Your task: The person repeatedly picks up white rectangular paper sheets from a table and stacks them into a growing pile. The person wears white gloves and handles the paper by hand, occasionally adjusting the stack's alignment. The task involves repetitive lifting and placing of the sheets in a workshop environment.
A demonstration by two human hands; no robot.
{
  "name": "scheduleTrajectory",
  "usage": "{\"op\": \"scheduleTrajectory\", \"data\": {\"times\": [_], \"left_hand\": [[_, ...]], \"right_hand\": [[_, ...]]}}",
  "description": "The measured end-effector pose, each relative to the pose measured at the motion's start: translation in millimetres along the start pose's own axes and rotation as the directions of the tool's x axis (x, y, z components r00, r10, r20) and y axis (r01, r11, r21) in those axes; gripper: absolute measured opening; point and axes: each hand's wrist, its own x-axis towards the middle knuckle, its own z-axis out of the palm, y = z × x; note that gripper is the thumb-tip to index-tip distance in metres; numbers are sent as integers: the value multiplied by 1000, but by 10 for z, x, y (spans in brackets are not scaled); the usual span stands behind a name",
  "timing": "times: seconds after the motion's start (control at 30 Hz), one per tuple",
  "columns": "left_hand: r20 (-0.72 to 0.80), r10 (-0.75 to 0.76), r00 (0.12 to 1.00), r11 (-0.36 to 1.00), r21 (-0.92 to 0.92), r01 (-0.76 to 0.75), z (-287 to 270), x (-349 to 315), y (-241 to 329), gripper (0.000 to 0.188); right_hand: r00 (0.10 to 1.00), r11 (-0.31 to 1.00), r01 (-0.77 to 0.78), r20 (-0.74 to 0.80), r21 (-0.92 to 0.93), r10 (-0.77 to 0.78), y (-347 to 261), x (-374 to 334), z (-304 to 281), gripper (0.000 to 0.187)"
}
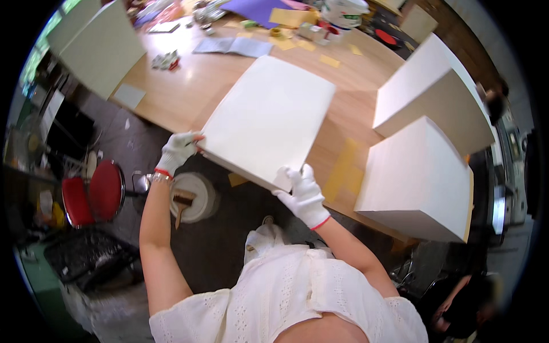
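Note:
A large white box (pixel 274 114) with a smooth, flat top lies on the wooden table, its near edge reaching out past the table's front edge. My left hand (pixel 180 150), in a white knit glove with a red cuff, grips the box's near left corner. At the near right corner my right hand (pixel 303 194), gloved the same way, is closed on the edge, thumb and fingers around a small loose-looking white bit there. The undersides of both grips are hidden.
More white boxes (pixel 412 177) stand at the right, and tall white panels (pixel 97 46) at the far left. Paper sheets, tape and a white bucket (pixel 345 12) clutter the table's back. Below are a tub with a brush (pixel 183 200) and a red chair (pixel 106 188). Another person (pixel 469 308) is at lower right.

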Motion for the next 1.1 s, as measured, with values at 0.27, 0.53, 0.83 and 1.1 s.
{"op": "scheduleTrajectory", "data": {"times": [0.27, 0.53, 0.83, 1.1], "left_hand": [[20, -201, 979, 971, 138, 197, -31, 7, 217, 37], [-149, -164, 975, 927, -361, 100, 303, 549, 1029, 54], [378, 807, 454, 538, -154, -829, 2654, 296, 5587, 42], [449, 857, 251, 290, -18, -957, 4314, -48, 6737, 44]], "right_hand": [[997, 998, -53, 61, 35, 51, -9, -69, -80, 57], [908, 907, -195, 418, 373, 23, 597, -924, -843, 58], [882, 853, -470, 153, 226, 446, 1534, -2477, -2255, 46], [863, 835, -489, 4, 253, 505, 2036, -3095, -2758, 45]]}}
